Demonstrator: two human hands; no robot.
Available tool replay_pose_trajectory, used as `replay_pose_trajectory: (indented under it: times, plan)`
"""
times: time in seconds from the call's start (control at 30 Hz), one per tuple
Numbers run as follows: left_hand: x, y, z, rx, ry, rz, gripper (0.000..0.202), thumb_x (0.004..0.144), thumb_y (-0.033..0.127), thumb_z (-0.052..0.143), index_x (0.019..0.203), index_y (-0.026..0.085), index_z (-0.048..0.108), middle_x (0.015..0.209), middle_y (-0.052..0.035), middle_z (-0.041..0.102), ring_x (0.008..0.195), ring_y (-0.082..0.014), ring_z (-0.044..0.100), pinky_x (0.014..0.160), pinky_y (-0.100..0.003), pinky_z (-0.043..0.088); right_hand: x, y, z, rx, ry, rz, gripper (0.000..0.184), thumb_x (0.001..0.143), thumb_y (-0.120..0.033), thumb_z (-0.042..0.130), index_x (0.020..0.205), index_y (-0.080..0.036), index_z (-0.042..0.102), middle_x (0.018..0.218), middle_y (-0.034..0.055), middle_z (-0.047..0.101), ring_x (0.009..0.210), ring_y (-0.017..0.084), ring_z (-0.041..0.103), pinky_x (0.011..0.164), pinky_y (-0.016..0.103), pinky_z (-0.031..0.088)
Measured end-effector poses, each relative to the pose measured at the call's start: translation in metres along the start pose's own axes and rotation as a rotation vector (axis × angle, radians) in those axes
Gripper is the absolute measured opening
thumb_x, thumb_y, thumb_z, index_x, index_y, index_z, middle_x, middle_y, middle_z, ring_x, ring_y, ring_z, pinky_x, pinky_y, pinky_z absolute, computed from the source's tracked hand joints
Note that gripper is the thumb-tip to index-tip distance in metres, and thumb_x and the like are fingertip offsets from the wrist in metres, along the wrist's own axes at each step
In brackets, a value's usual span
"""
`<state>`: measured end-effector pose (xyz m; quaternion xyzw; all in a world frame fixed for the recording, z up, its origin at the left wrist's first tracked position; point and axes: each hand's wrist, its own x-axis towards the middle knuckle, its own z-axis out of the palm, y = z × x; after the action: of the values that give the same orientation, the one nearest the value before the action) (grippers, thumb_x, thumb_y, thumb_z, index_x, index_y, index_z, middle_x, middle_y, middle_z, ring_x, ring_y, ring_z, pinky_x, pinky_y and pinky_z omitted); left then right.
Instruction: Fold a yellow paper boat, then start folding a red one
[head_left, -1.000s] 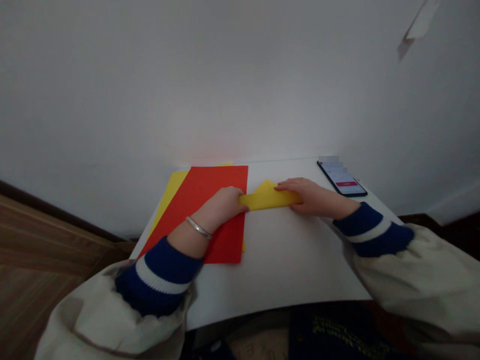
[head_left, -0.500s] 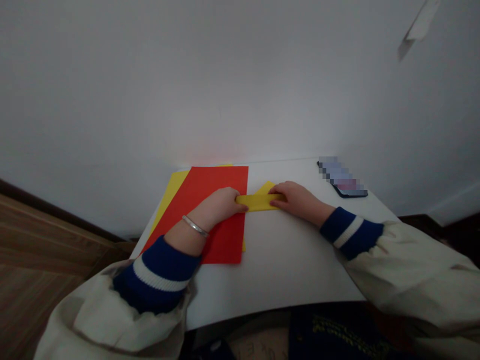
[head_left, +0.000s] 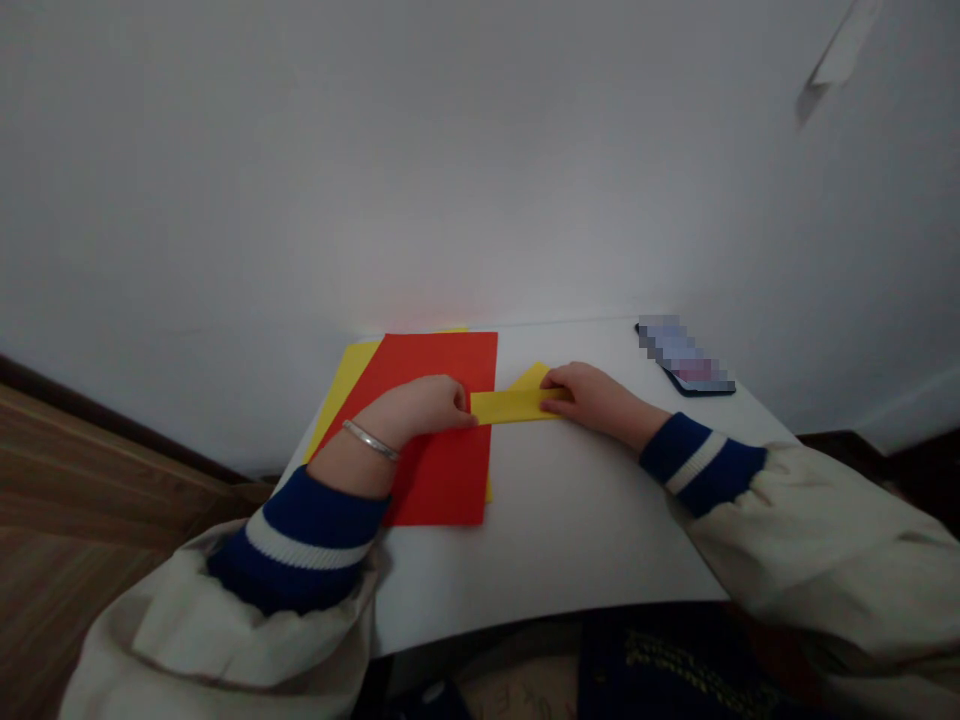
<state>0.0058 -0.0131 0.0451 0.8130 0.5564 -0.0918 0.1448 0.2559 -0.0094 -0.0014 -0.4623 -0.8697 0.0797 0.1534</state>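
Right hand [head_left: 592,397] has slid leftward along the folded yellow paper strip [head_left: 511,405] since a second ago, and the left hand [head_left: 420,405] has drawn back slightly. Bare room lies on the white worktop [head_left: 570,520] in front of the strip, down to its near edge; the far edge meets the grey wall [head_left: 450,150] just behind. A flat red paper sheet [head_left: 439,460] lies over a yellow paper sheet [head_left: 345,385] on the left, its right edge under the strip's left end; a dark smartphone [head_left: 686,360] sits near the far right corner, apart from the right hand. The strip lies flat between the hands, each grip closed on one end: left fingertips pinch the left end, right fingers and thumb hold the right. Its long axis runs left to right, parallel to the near edge, a folded corner pointing toward the wall
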Motion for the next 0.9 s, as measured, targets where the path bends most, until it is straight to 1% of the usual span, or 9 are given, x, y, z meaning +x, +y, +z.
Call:
replay_pose_trajectory:
  times: [0.03,0.07,0.13,0.17,0.23,0.33,0.47,0.7,0.9]
  plan:
    - [0.0,0.002,0.002,-0.04,0.036,0.03,0.026,0.077,0.041,0.06,0.081,0.016,0.066,0.072,-0.0033,0.062,0.061,-0.0158,0.052,0.057,-0.026,0.037,0.0,0.0,0.0,0.0,0.001,0.004,0.022,0.083,-0.034,0.062,0.096,-0.017,0.067,0.089,0.0075,0.067,0.079,0.02,0.057,0.07,0.03,0.04]
    - [0.0,0.005,0.004,-0.096,0.128,0.085,0.028,0.077,0.042,0.061,0.085,0.016,0.065,0.076,-0.0037,0.062,0.065,-0.0162,0.053,0.06,-0.026,0.039,0.0,-0.001,0.0,-0.002,0.005,0.01,0.023,0.083,-0.035,0.063,0.097,-0.018,0.067,0.09,0.0074,0.068,0.081,0.02,0.057,0.071,0.03,0.041]
    - [0.001,0.012,0.011,-0.168,0.401,0.215,0.03,0.081,0.041,0.06,0.097,0.015,0.062,0.091,-0.0065,0.062,0.081,-0.0187,0.055,0.071,-0.029,0.044,-0.001,-0.002,0.0,-0.008,0.011,0.021,0.024,0.083,-0.036,0.063,0.1,-0.019,0.066,0.092,0.0071,0.068,0.083,0.02,0.058,0.072,0.031,0.041]
    - [0.003,0.016,0.016,-0.156,0.48,0.299,0.027,0.083,0.037,0.059,0.1,0.016,0.062,0.095,-0.0073,0.06,0.087,-0.0198,0.054,0.077,-0.031,0.044,-0.002,-0.002,0.0,-0.011,0.015,0.024,0.024,0.083,-0.036,0.063,0.1,-0.019,0.066,0.093,0.0071,0.068,0.084,0.021,0.058,0.072,0.031,0.042]
    - [0.008,0.022,0.025,-0.13,0.544,0.414,0.02,0.084,0.026,0.059,0.101,0.017,0.063,0.099,-0.0075,0.058,0.095,-0.0205,0.053,0.086,-0.033,0.043,-0.002,-0.003,0.0,-0.008,0.02,0.026,0.025,0.082,-0.036,0.063,0.101,-0.019,0.066,0.094,0.0071,0.068,0.085,0.021,0.058,0.073,0.031,0.042]
    - [0.015,0.026,0.034,-0.118,0.502,0.59,0.014,0.085,0.018,0.057,0.097,0.018,0.065,0.102,-0.0072,0.058,0.095,-0.0186,0.052,0.085,-0.032,0.044,-0.002,-0.003,0.0,0.029,0.033,0.038,0.025,0.082,-0.033,0.064,0.102,-0.019,0.064,0.092,0.0064,0.068,0.084,0.02,0.058,0.072,0.03,0.042]
    - [0.019,0.024,0.037,-0.086,0.536,0.737,0.014,0.09,0.022,0.055,0.089,0.018,0.069,0.098,-0.007,0.062,0.095,-0.0181,0.051,0.085,-0.031,0.045,-0.001,-0.003,0.001,0.068,0.051,0.044,0.024,0.081,-0.03,0.064,0.103,-0.019,0.064,0.091,0.0059,0.068,0.081,0.018,0.058,0.071,0.03,0.042]
    - [0.015,0.026,0.037,-0.136,0.469,0.754,0.023,0.094,0.017,0.047,0.1,0.018,0.069,0.105,-0.0073,0.066,0.095,-0.0153,0.057,0.09,-0.03,0.045,-0.001,-0.001,0.005,0.038,0.074,-0.009,0.022,0.083,-0.03,0.063,0.101,-0.018,0.065,0.096,0.0074,0.068,0.087,0.021,0.059,0.077,0.033,0.043]
    - [0.018,0.026,0.04,-0.037,0.434,0.755,0.03,0.094,0.017,0.044,0.113,0.025,0.066,0.102,-0.0065,0.062,0.092,-0.0161,0.056,0.087,-0.031,0.045,-0.002,-0.002,0.004,-0.003,0.072,-0.054,0.019,0.085,-0.027,0.06,0.101,-0.016,0.064,0.095,0.0086,0.066,0.089,0.021,0.057,0.081,0.034,0.044]
